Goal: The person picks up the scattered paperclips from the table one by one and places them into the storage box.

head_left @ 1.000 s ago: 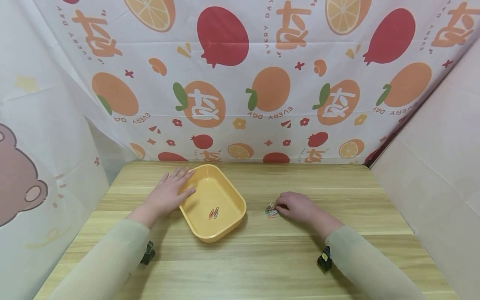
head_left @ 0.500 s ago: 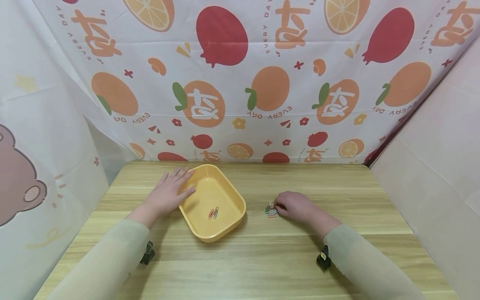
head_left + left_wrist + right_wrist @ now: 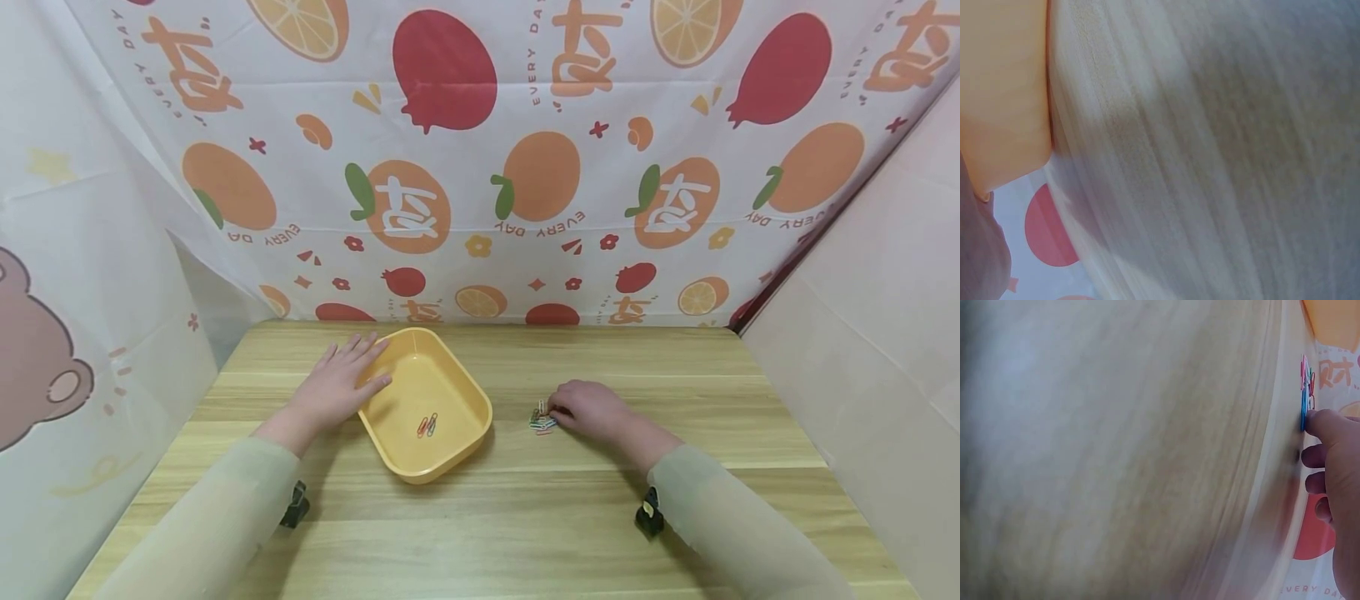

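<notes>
My left hand (image 3: 335,387) rests with spread fingers over the left rim of a yellow plastic tray (image 3: 468,457); its thumb reaches inside. A red paper clip (image 3: 422,427) and a bluish one (image 3: 432,426) lie on the tray floor. Right of the tray, a small pile of coloured paper clips (image 3: 542,422) lies on the table. At the pile's right side my right hand (image 3: 591,410) has its fingers curled, and thumb and forefinger pinch at a paper clip, mostly hidden by the fingertips. In the right wrist view, the thumb touches a blue paper clip (image 3: 1304,411).
The wooden table (image 3: 450,542) extends in front of the tray and around the pile. A fruit-print cloth (image 3: 480,250) hangs along the back edge. Pale cloth walls stand at left and right. Each wrist carries a small black camera.
Very little differs. The right hand stays at the pile with only slight finger movement, and the left hand and tray hold their places.
</notes>
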`<state>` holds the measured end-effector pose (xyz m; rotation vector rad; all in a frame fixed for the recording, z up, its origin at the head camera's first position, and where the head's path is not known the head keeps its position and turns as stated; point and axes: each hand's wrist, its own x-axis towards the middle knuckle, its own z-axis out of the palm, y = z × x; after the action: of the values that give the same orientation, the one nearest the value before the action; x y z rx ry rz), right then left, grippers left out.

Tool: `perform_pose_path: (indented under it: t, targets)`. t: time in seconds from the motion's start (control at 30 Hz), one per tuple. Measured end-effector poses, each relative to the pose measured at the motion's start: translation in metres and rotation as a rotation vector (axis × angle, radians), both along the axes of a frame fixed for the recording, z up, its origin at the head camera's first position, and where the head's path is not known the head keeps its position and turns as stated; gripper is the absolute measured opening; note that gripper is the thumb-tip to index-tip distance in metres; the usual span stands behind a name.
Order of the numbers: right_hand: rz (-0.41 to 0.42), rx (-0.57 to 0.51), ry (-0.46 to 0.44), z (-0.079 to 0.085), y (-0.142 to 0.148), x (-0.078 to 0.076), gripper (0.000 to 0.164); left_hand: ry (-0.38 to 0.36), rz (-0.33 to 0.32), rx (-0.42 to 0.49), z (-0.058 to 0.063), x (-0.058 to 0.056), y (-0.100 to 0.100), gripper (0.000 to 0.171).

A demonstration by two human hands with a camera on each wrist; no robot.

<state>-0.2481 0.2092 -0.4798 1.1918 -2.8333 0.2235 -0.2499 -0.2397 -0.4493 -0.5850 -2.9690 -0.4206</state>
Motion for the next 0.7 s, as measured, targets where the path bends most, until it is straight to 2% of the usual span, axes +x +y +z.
perform_pose_path:
  t: [0.33,0.7]
  targets:
    - [0.007,-0.041,-0.035,0.0036,-0.0007,-0.0001,0.011,-0.024,-0.004,-0.012,0.0018,0.0000,0.0003,0.075]
    - [0.008,-0.079,-0.016,0.0003,0.0037,-0.0045,0.013,-0.018,-0.006,-0.020,0.0017,-0.0009,-0.0007,0.073]
